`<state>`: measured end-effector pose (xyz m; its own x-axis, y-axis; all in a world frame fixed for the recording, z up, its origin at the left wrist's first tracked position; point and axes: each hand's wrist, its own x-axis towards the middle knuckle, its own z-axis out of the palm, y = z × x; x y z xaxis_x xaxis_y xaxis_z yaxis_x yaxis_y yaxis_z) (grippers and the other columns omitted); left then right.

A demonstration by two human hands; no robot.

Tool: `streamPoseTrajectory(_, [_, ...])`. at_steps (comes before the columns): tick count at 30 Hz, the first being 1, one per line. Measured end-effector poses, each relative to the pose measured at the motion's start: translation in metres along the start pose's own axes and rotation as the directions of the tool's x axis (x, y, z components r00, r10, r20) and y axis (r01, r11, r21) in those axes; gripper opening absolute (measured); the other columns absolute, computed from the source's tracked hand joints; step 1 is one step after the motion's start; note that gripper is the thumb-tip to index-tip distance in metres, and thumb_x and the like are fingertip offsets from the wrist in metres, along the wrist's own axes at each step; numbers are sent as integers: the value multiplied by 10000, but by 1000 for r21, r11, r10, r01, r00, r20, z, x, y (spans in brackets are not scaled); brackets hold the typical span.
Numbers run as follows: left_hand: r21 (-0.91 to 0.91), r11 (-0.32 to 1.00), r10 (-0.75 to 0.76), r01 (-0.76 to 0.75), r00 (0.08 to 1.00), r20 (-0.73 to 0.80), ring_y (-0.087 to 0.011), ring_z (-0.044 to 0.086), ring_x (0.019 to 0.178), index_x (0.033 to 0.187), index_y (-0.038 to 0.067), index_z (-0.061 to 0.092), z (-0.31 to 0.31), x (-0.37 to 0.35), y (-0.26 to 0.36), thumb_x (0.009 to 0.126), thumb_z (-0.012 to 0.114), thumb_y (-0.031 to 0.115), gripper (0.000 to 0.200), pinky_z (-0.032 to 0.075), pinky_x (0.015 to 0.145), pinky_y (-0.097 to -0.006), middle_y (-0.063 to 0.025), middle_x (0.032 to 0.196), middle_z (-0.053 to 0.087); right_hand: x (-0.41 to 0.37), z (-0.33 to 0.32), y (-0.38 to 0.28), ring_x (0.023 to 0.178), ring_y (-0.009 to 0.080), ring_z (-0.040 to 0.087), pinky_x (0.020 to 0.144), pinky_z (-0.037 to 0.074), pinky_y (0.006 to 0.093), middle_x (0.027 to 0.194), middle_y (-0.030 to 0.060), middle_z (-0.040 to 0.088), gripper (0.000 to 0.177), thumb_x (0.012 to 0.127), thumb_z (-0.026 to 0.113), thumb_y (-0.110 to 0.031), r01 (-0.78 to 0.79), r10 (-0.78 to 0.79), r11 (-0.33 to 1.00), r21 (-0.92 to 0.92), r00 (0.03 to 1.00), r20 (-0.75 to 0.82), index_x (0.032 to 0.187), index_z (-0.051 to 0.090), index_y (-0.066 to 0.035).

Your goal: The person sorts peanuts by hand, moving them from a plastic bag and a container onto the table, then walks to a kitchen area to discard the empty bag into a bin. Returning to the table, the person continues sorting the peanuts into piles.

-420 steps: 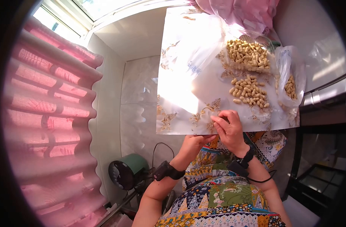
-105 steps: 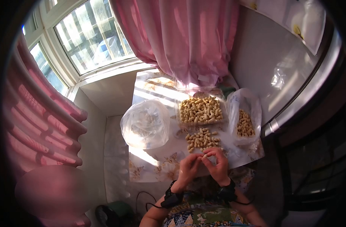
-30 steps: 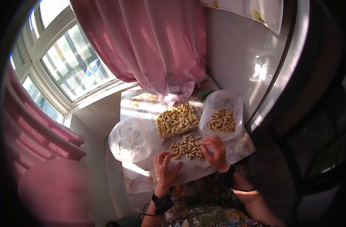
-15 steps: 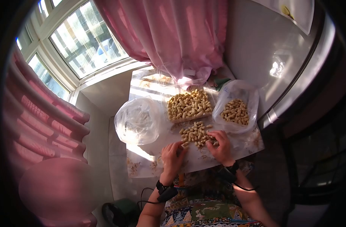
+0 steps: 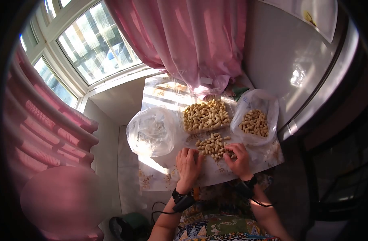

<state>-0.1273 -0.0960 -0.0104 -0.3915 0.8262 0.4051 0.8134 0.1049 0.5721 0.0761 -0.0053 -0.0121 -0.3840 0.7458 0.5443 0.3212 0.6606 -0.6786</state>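
Note:
A loose pile of peanuts lies on the table between my hands. My left hand rests at the pile's left edge, fingers bent; whether a peanut is between them is too small to tell. At the right edge, my right hand touches the peanuts with thumb and fingers apart. Behind the pile stands a clear plastic box full of peanuts. To its right, a white plastic bag lines a container with more peanuts inside.
Left of the box stands a container lined with a clear plastic bag. The table has a patterned cover. A pink curtain hangs down to its back edge. A green cloth lies behind the right bag.
The view has shifted slightly. My left hand has turned a little, its fingers pointing more forward. My right hand stays at the right edge of the pile, its thumb and fingers farther apart.

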Motion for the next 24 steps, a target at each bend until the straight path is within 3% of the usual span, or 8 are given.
streamPoseTrajectory(7, [-89, 991, 98, -99, 995, -20, -321, 585, 996, 1002, 103, 673, 4, -6, -11, 849, 765, 149, 184, 441, 856, -436, -84, 1020, 615, -2, 0, -2, 1028, 319, 631, 903, 522, 416, 1068, 104, 677, 238, 826, 761, -93, -25, 25, 999, 23, 1000, 6, 1056, 711, -54])
streamPoseTrajectory(10, [-153, 970, 188, -191, 982, -38, -317, 587, 992, 1014, 106, 672, 6, -4, -11, 844, 754, 113, 189, 450, 846, -429, -80, 1023, 612, 4, -2, -8, 1020, 300, 631, 913, 511, 417, 1047, 76, 682, 250, 817, 784, -103, 84, -84, 996, 1, 996, -13, 1059, 730, -76])
streamPoseTrajectory(12, [-167, 956, 238, -240, 971, -30, -314, 588, 992, 1021, 108, 673, 7, -5, -10, 842, 748, 99, 195, 454, 841, -426, -79, 1027, 612, 11, -3, -20, 1011, 288, 628, 921, 501, 419, 1021, 54, 687, 270, 807, 812, -124, 240, -241, 970, 25, 969, 58, 1069, 748, -104])
streamPoseTrajectory(14, [-189, 940, 287, -283, 958, -8, -309, 590, 998, 1031, 113, 679, 6, -6, -9, 839, 749, 111, 205, 456, 840, -425, -72, 1032, 616, 17, 0, -28, 983, 273, 630, 907, 501, 414, 1017, 38, 696, 269, 814, 827, -145, 278, -282, 959, 51, 955, 90, 1075, 763, -131])
streamPoseTrajectory(16, [-191, 939, 290, -287, 957, -12, -309, 591, 998, 1031, 112, 681, 6, -6, -9, 838, 747, 114, 204, 456, 841, -425, -74, 1032, 617, 19, 3, -31, 958, 283, 658, 874, 519, 413, 985, 61, 710, 246, 788, 852, -120, 296, -321, 945, 139, 923, 214, 1020, 770, -118])
streamPoseTrajectory(24, [-207, 934, 309, -291, 949, 58, -317, 599, 991, 1031, 100, 687, 6, -7, -8, 853, 750, 136, 192, 467, 833, -433, -94, 1015, 622, 22, 16, -16, 866, 293, 656, 807, 516, 412, 912, 66, 696, 196, 836, 819, -104, 290, -311, 948, 132, 932, 188, 1020, 751, -114])
